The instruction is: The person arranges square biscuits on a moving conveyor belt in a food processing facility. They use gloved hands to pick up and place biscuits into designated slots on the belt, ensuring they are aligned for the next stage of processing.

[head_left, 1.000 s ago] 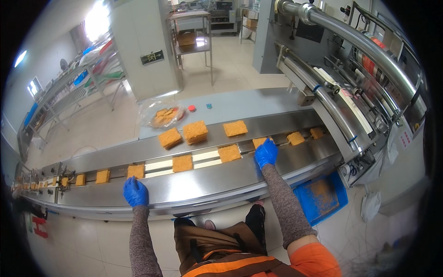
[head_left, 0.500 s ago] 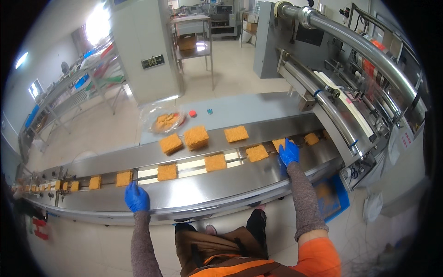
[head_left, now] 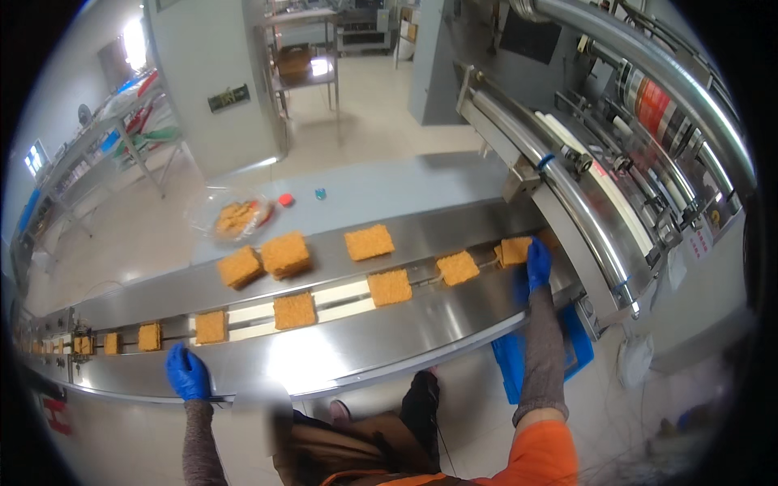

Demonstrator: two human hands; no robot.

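Observation:
Square golden-orange cakes with a rough, crumbly surface lie spaced along the channel of a steel conveyor; one cake (head_left: pixel 389 287) sits near its middle. At the right end my right hand (head_left: pixel 539 264), in a blue glove, grips the edge of a cake (head_left: pixel 515 250), which overlaps another piece in the channel. Part of its fingers is hidden behind the hand. My left hand (head_left: pixel 188 373), gloved alike, rests at the conveyor's front edge with its fingers curled in and nothing visible in them. Nearest to it in the channel is a cake (head_left: pixel 211 327).
On the back ledge stand a thick stack of cakes (head_left: pixel 286 254), a smaller stack (head_left: pixel 240 267) and a cake (head_left: pixel 369 242). Behind lie a clear bag of broken pieces (head_left: pixel 235 219) and a red cap (head_left: pixel 286 199). A roller machine (head_left: pixel 559 190) rises at right; a blue crate (head_left: pixel 506 364) stands below.
My right hand has moved right along the channel with a cake, up to the piece at its end. My left hand stays at the front edge. The whole view has shifted rightward.

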